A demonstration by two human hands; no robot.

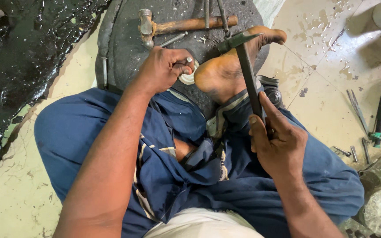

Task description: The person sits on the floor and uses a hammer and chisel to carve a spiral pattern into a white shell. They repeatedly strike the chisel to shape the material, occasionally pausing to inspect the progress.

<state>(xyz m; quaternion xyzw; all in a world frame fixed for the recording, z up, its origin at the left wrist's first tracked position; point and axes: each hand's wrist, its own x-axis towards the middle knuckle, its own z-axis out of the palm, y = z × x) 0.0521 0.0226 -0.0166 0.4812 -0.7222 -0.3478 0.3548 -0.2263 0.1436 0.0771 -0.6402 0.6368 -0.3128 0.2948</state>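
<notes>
white ring mostly under left hand, rods cropped at top

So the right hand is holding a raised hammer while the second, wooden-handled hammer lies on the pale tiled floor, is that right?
Not quite. The head view shows the wooden-handled hammer lying on the dark round slab, not the floor. The right hand does hold the raised hammer.

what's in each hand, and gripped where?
Right hand grips a dark hammer low on its handle, head raised. Left hand pinches a small metal punch against a pale ring on the block.
</notes>
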